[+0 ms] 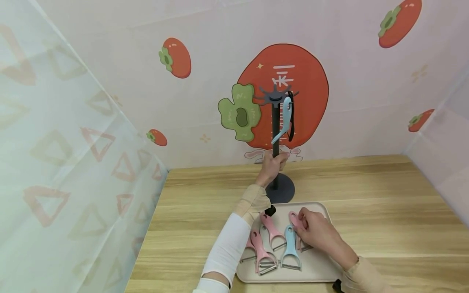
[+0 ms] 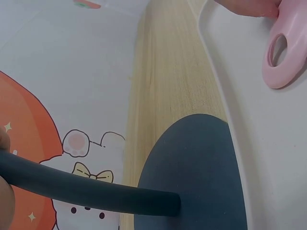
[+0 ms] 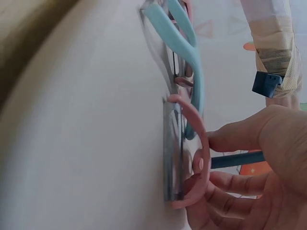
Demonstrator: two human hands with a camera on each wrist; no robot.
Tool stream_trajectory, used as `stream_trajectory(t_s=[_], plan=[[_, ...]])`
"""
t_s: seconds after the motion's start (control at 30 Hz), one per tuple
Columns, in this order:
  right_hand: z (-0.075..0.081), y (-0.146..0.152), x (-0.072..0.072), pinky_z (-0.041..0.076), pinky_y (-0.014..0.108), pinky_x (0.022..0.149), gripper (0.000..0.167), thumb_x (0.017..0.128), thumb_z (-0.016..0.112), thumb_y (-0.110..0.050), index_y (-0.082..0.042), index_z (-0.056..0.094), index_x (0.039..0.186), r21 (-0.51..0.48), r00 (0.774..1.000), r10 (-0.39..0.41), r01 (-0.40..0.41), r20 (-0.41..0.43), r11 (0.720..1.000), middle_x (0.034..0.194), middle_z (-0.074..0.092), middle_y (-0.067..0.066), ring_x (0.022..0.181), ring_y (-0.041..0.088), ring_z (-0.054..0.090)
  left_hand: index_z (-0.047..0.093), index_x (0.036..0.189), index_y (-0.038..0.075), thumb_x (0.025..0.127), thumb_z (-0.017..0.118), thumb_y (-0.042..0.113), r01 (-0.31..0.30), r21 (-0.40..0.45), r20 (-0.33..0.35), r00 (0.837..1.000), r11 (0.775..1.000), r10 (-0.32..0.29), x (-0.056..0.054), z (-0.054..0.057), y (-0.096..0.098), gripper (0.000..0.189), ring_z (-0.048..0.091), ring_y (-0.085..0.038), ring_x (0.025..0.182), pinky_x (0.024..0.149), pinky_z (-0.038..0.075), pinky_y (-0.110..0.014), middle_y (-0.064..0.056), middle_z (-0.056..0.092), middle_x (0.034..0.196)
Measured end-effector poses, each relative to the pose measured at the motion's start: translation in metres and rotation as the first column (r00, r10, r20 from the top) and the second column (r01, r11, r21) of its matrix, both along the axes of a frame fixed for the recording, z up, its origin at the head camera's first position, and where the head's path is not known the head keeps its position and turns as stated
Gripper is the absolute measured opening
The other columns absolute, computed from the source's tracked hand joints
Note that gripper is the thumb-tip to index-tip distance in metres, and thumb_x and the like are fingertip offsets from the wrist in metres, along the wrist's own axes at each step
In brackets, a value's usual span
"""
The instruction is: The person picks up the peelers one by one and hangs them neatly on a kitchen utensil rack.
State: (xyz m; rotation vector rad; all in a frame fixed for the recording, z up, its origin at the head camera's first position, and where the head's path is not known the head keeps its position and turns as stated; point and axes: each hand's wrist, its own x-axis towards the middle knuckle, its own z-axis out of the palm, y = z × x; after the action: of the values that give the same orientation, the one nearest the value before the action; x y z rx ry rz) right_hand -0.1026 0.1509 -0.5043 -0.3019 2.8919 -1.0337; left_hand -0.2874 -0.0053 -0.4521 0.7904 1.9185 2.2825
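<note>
My left hand (image 1: 272,163) grips the dark pole (image 1: 276,136) of an upright rack with a round base (image 1: 286,189). Hooks fan out at the rack's top, where a light blue peeler (image 1: 287,112) and a black utensil (image 1: 292,132) hang on the right side. Over the tray (image 1: 311,272), my right hand (image 1: 318,231) pinches a pink peeler (image 3: 205,143) between thumb and fingers, its blade close over the tray surface. Just left of that hand lies another light blue peeler (image 1: 290,243). Further left, several pink peelers (image 1: 258,244) and a whitish one (image 1: 264,234) overlap.
The tray lies on a wooden table (image 1: 384,215), right in front of the rack's base. Behind stands a backdrop (image 1: 351,134) printed with persimmons, and a patterned sheet (image 1: 80,162) closes off the left side.
</note>
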Motion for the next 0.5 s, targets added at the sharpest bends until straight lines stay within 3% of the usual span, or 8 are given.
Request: stream_trajectory(t_s=[0.5], plan=[[0.0069, 0.0026, 0.0045, 0.034, 0.029, 0.049, 0.026, 0.087, 0.084, -0.018, -0.008, 0.066, 0.103, 0.113, 0.998, -0.039, 0.032, 0.053, 0.993, 0.068, 0.051, -0.003, 0.056, 0.013, 0.047, 0.041, 0.054, 0.011, 0.103, 0.057, 0.01, -0.002, 0.012, 0.001, 1.0, 1.0, 0.002, -0.002, -0.0019, 0.001, 0.052, 0.024, -0.012, 0.038, 0.042, 0.021, -0.029, 0.009, 0.032, 0.048]])
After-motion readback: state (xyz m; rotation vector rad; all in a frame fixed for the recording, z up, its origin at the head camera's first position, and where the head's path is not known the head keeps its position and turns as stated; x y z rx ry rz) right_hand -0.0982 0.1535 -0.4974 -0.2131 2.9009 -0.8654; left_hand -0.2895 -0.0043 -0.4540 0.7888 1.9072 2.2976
